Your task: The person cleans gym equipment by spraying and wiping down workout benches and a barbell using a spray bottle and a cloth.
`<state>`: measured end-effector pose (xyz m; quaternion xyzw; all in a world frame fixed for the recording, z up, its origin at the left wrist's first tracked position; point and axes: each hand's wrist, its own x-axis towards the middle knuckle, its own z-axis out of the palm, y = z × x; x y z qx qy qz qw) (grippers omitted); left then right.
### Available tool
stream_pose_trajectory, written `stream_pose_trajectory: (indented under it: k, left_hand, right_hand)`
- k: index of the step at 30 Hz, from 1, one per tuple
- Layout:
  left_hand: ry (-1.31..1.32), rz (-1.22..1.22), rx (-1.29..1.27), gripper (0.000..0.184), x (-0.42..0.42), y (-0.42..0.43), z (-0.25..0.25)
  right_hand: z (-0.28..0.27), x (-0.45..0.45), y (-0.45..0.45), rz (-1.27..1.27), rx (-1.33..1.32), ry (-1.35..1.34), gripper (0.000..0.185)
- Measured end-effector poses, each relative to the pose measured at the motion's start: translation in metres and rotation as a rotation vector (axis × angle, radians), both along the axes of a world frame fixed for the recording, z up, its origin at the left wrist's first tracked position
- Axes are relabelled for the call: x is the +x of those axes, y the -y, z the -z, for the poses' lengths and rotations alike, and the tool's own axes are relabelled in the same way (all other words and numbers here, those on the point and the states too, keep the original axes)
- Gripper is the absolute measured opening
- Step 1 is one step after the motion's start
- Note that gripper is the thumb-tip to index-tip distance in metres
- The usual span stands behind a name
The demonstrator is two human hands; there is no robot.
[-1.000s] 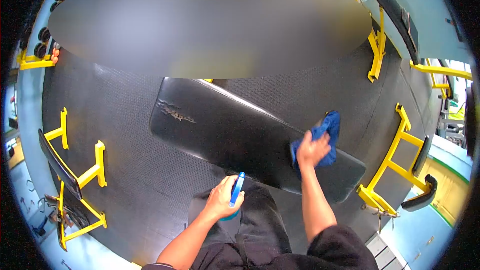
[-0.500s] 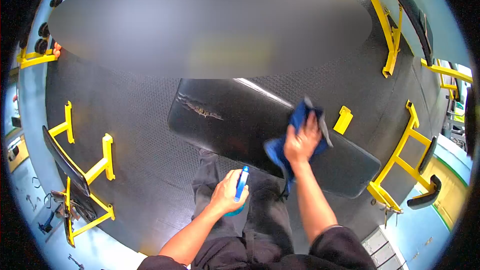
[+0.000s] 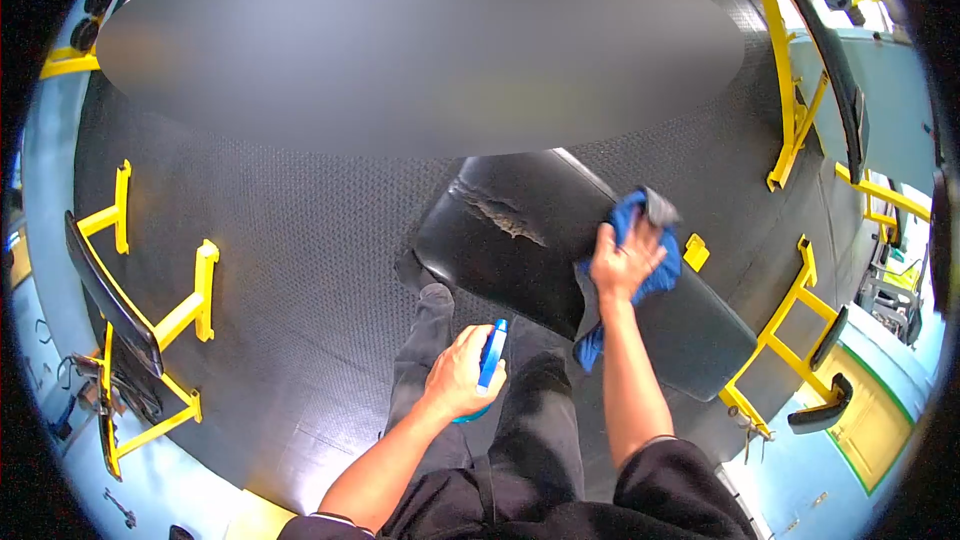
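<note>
A black padded bench (image 3: pixel 500 255) lies diagonally across the head view, its cover torn near the far left end. My right hand (image 3: pixel 627 262) rests with spread fingers on a blue cloth (image 3: pixel 658 275), pressing it to the bench top around its middle. Part of the cloth hangs toward me below the palm. In my left hand (image 3: pixel 460 372) is a spray bottle with a blue and white head (image 3: pixel 493 355). The hand is wrapped round its neck above my lap, and most of the bottle is hidden behind the hand.
Yellow-framed equipment with black pads stands at the left (image 3: pixel 180 318) and the right (image 3: pixel 790 325). A taller yellow frame (image 3: pixel 785 90) rises at the upper right. Black dumbbells (image 3: pixel 85 35) sit at the upper left. A blurred oval hides the far area.
The view has turned, so the bench's torn end appears further right. My right hand and the cloth have shifted over the bench surface. My left hand still holds the bottle.
</note>
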<state>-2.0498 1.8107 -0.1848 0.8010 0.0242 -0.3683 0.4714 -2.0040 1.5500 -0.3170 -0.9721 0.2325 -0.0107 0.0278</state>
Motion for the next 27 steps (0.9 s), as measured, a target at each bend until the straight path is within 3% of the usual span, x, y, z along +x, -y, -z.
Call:
stream_pose_trajectory:
  k: [2,4,6,10,12,14,16,18,20,22,24,26,27]
  left_hand:
    - [0.028,-0.07,-0.056,0.032,0.004,-0.007,0.004]
    - [0.007,-0.066,-0.098,0.03,0.008,-0.012,0.004]
    - [0.021,-0.017,-0.124,0.028,0.016,-0.018,0.002]
    - [0.03,0.047,-0.151,0.04,0.024,-0.026,-0.005]
    - [0.067,0.043,-0.168,0.043,0.023,-0.029,-0.001]
    - [0.04,-0.035,-0.162,0.044,0.025,-0.032,-0.001]
    - [0.023,-0.063,-0.15,0.046,0.024,-0.035,0.002]
    - [0.02,-0.127,-0.156,0.047,0.024,-0.037,0.003]
    - [0.06,-0.137,-0.164,0.046,0.025,-0.041,0.001]
    - [0.106,-0.105,-0.134,0.046,0.025,-0.049,-0.001]
    - [0.073,-0.136,-0.137,0.047,0.027,-0.062,-0.003]
    - [0.043,-0.164,-0.158,0.046,0.025,-0.069,0.0]
    - [0.052,-0.168,-0.154,0.046,0.024,-0.07,0.003]
  right_hand:
    - [-0.017,0.021,-0.06,-0.283,0.099,0.025,0.065]
    - [-0.038,-0.001,-0.106,-0.472,0.191,-0.186,0.066]
    - [-0.042,-0.04,-0.078,-0.696,0.395,-0.784,0.064]
    - [-0.028,-0.062,0.008,-0.23,0.391,-0.125,0.059]
    - [0.014,-0.023,0.014,0.012,0.029,0.0,0.059]
    - [-0.003,0.05,-0.034,0.031,0.114,-0.026,0.062]
    - [0.016,0.067,-0.084,-0.241,0.031,0.109,0.064]
    - [-0.022,0.041,-0.144,-0.417,0.266,0.017,0.064]
    - [-0.043,0.005,-0.133,-0.792,0.206,-0.788,0.061]
    - [-0.06,-0.001,-0.1,-0.675,0.29,-0.89,0.059]
    - [-0.04,0.004,-0.07,-0.47,0.384,-0.168,0.057]
    - [0.01,0.042,-0.068,-0.211,-0.001,-0.015,0.055]
    - [0.006,0.079,-0.09,-0.199,0.021,0.054,0.054]
